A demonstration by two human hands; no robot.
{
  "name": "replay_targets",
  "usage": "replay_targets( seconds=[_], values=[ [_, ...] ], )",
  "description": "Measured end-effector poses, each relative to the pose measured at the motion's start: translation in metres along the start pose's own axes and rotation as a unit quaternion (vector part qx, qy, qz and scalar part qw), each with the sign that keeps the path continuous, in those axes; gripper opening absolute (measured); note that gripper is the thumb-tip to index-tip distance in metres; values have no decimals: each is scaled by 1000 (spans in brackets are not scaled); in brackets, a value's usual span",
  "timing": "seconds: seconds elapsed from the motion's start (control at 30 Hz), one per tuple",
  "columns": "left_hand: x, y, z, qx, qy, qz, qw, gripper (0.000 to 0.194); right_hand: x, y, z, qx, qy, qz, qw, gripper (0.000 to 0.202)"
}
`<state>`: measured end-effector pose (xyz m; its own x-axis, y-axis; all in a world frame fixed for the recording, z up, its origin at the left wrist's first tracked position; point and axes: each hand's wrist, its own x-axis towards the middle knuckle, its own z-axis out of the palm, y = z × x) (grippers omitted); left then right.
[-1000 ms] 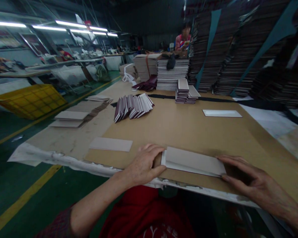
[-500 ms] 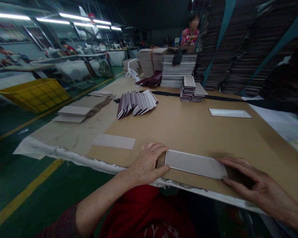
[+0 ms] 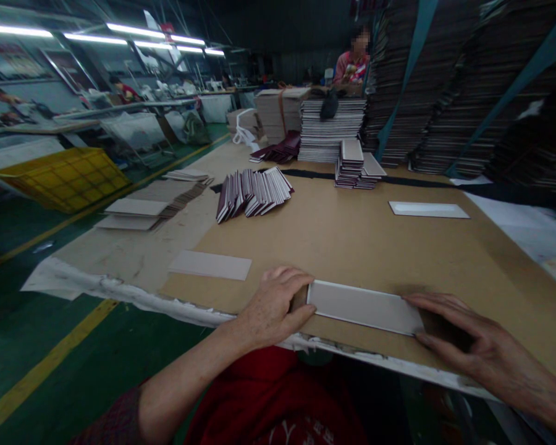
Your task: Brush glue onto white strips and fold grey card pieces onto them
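Note:
A long grey cardboard panel with a pale raised border lies at the front edge of the table. My left hand has its thumb and fingers at the two corners of the panel's left end. At the opposite end, my right hand grips the corners the same way, thumb nearer me and fingers on the far side. To the left of my left hand lies a loose flat grey board. Farther off to the right is another bordered panel with a whitish strip on top.
A leaning row of maroon-edged panels stands mid-table. Behind it are a small panel stack and a tall board stack. Grey boards lie left. Tall dark piles rise at right. A co-worker is behind the stacks.
The view has shifted very slightly. Both hands stay at the panel's ends, and the panel has not visibly moved on the table.

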<state>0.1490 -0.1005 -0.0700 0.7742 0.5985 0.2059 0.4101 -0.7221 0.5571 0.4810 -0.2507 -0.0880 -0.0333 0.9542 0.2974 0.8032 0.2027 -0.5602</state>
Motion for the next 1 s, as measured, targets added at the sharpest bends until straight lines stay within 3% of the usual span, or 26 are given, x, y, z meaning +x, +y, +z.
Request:
replay_targets(
  seconds=[0.57,1.0],
  values=[
    [1,-2,-1,39,-8,5,999,33,4,-8,-1,32,-12,3,999,31],
    [3,-3,2,61,19,29,998,31,1,-7,3,13,-29,-5,999,35]
  ],
)
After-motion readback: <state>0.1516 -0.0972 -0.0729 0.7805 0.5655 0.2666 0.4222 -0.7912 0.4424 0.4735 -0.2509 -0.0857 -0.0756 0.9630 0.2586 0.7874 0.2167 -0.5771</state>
